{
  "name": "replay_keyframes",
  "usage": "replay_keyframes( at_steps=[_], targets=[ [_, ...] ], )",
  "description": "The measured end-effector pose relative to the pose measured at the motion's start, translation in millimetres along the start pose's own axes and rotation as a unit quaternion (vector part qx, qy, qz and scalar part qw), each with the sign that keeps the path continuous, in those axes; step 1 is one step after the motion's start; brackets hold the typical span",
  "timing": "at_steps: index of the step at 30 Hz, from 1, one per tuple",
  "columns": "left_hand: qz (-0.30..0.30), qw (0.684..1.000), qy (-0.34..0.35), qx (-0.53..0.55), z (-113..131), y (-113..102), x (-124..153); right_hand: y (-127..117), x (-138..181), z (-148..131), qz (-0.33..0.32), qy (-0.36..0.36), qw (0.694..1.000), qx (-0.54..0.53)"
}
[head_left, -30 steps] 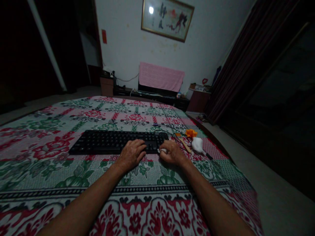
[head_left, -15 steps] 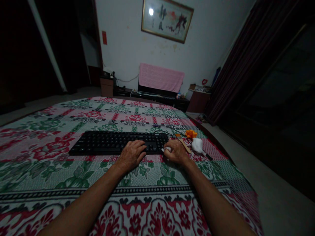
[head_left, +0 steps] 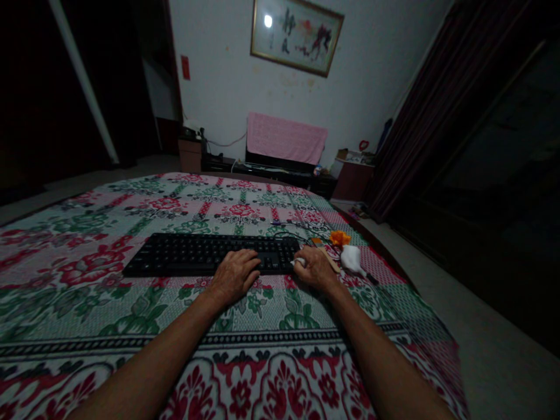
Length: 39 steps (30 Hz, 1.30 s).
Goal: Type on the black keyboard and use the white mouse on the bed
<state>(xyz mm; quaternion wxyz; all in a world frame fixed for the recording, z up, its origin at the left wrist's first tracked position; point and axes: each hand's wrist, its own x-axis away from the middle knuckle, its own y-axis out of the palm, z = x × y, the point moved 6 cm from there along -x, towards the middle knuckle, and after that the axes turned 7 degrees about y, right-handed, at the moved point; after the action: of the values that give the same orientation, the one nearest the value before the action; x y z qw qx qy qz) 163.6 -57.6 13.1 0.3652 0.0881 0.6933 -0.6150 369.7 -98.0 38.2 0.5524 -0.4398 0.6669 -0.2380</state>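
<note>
A black keyboard (head_left: 175, 255) lies on the patterned tablecloth in front of me. My left hand (head_left: 238, 269) rests on its front edge, right of the middle, with the fingers laid out over the keys and nothing held. At the keyboard's right end, my right hand (head_left: 314, 267) is closed around a small white wad (head_left: 300, 262), which looks like tissue or cotton; only a bit of it sticks out between the fingers. Just beyond that hand lies a flat brush with a wooden handle (head_left: 331, 260), partly covered by the hand.
Right of the brush are a crumpled orange cloth (head_left: 340, 238) and a white bundle (head_left: 350, 258); a dark-tipped thing lies beside it. A black cable (head_left: 286, 234) curls behind the keyboard. The round table's edge (head_left: 385, 256) curves past on the right.
My right hand has shifted slightly right and away from me at the keyboard's right end, still holding the white wad. My left hand stays in place on the keyboard.
</note>
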Motion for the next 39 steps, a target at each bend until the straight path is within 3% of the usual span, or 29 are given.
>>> replay_keyframes(
  at_steps=[6, 13, 19, 26, 32, 39],
  targets=[
    [-0.003, 1.0, 0.003, -0.012, -1, 2, 0, -1, -2, 6, 0.04, 0.016, 0.999, 0.01],
    [-0.005, 1.0, 0.005, -0.008, 0, 1, 0, 3, -3, 0, -0.002, 0.018, 0.999, 0.026],
    [-0.004, 1.0, 0.003, -0.013, -1, 2, 0, -1, -4, 1, -0.015, 0.058, 0.998, -0.026],
    [-0.002, 1.0, -0.004, -0.004, 0, 0, 0, -1, -20, 31, 0.094, 0.099, 0.991, -0.015],
    [-0.002, 1.0, 0.001, -0.007, 1, -1, 0, 21, -41, 32, 0.02, 0.077, 0.996, 0.047],
    [-0.004, 1.0, -0.001, -0.002, 1, -2, -1, 22, -48, 22, -0.058, 0.1, 0.986, 0.123]
  ],
)
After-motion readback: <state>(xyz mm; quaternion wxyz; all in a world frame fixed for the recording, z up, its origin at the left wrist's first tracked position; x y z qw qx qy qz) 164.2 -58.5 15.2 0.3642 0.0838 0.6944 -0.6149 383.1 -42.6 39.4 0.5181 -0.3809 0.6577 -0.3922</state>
